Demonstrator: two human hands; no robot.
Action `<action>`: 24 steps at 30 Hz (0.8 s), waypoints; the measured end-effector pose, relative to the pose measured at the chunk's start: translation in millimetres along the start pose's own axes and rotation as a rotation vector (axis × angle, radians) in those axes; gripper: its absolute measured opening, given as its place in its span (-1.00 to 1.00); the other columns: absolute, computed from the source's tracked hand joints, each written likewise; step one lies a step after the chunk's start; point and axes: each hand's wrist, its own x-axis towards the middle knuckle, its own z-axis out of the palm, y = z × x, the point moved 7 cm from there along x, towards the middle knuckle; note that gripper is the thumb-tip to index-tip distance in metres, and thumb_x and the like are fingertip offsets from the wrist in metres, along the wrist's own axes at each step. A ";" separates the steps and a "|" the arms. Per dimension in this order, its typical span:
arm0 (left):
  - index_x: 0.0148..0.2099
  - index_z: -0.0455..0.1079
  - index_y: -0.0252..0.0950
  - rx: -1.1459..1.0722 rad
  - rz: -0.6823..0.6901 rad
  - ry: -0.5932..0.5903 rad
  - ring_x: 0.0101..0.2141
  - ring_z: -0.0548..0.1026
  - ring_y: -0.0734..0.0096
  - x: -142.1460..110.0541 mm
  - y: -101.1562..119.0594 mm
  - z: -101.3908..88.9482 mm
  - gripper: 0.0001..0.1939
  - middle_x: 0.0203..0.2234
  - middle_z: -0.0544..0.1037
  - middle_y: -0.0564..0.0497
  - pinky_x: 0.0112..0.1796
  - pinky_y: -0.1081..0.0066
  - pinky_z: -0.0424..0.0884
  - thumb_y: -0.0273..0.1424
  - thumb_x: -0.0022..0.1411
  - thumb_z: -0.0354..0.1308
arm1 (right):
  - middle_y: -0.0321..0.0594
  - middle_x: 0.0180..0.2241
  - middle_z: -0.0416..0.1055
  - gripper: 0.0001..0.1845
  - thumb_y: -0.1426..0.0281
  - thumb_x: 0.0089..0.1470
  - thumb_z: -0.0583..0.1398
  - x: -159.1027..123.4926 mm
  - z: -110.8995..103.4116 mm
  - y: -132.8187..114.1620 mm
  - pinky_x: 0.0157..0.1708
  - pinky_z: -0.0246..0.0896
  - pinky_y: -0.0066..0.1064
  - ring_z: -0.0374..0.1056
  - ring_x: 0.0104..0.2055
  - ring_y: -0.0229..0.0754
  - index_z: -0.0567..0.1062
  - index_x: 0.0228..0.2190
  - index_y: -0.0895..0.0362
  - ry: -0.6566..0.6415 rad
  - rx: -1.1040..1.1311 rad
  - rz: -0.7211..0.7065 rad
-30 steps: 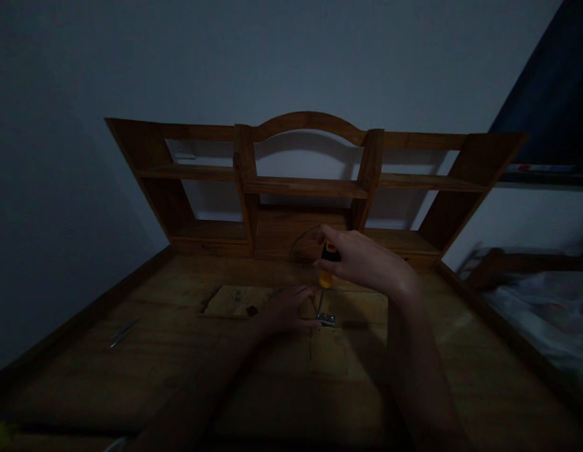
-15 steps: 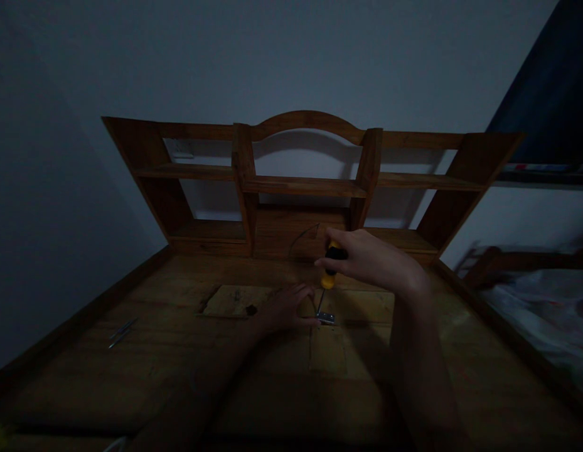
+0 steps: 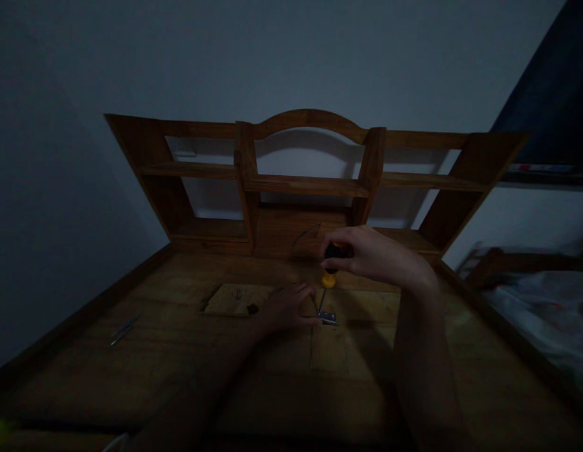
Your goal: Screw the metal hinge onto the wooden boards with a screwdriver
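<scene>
In the dim light, my right hand (image 3: pixel 361 250) is wrapped round the yellow and black handle of a screwdriver (image 3: pixel 328 279). Its shaft slants down, with the tip at the left end of a small shiny metal hinge (image 3: pixel 327 317). The hinge lies on a wooden panel. My left hand (image 3: pixel 287 307) rests low on the wood from the left, thumb and forefinger curved round the hinge's left end and the thumb against it. Whatever sits under the screwdriver tip is too small to make out.
Several thin metal pieces (image 3: pixel 123 331) lie on the desktop (image 3: pixel 169 351) at left. A recessed panel (image 3: pixel 229 300) with a dark hole is beside my left hand. Behind stands a wooden shelf unit (image 3: pixel 305 185), with a thin wire (image 3: pixel 303 234) before it. Pale plastic-like material (image 3: pixel 540 307) lies at right.
My right hand has turned slightly on the screwdriver handle, its fingers covering more of the top. The left hand keeps its place at the hinge. The whole view has shifted a little.
</scene>
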 end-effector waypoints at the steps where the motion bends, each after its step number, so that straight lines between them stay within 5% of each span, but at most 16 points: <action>1: 0.02 0.31 -0.18 -0.002 0.001 0.000 0.05 0.39 0.12 -0.1 0.5 -0.3 -0.46 0.05 0.43 -0.06 0.06 0.20 0.30 -0.04 0.08 0.30 | -0.32 -0.25 0.50 -0.90 0.39 0.10 0.23 0.1 0.0 -0.7 -0.22 0.17 -0.39 0.38 -0.19 -0.20 0.51 -0.28 0.03 -0.004 0.002 -0.021; 8: -0.01 0.33 -0.16 -0.010 0.009 0.018 0.04 0.40 0.15 0.4 2.8 -3.2 -0.48 0.02 0.44 -0.04 0.06 0.22 0.31 -0.03 0.07 0.31 | -0.25 -0.11 0.45 -0.68 0.52 0.09 0.18 -9.2 -5.1 -0.8 -0.10 0.20 -0.35 0.36 -0.07 -0.18 0.46 -0.10 0.03 -0.047 0.074 -0.105; 16: 0.03 0.31 -0.18 0.009 -0.009 0.004 0.01 0.42 0.12 0.5 1.5 -1.9 -0.44 0.01 0.44 -0.07 0.03 0.19 0.33 -0.02 0.07 0.30 | -0.27 -0.21 0.44 -0.85 0.31 0.13 0.23 -6.0 -2.9 -5.4 -0.18 0.17 -0.39 0.35 -0.15 -0.18 0.48 -0.21 0.03 0.012 -0.029 -0.064; 20: 0.09 0.27 -0.19 0.049 -0.007 0.013 0.02 0.41 0.11 -1.1 0.9 -0.7 -0.37 0.02 0.44 -0.08 0.04 0.19 0.33 0.03 0.09 0.26 | -0.22 -0.30 0.44 -0.73 0.12 0.13 0.21 -2.4 1.8 -3.3 -0.26 0.16 -0.34 0.36 -0.22 -0.11 0.45 -0.28 0.07 0.073 -0.158 0.083; 24: 0.12 0.27 -0.20 0.072 -0.009 0.022 0.03 0.41 0.09 -1.6 0.0 -0.7 -0.35 0.04 0.43 -0.10 0.06 0.17 0.32 0.06 0.10 0.24 | -0.15 -0.16 0.42 -0.69 0.24 0.08 0.24 0.1 6.5 -7.8 -0.17 0.16 -0.31 0.34 -0.13 -0.07 0.38 -0.14 0.07 0.095 -0.163 0.060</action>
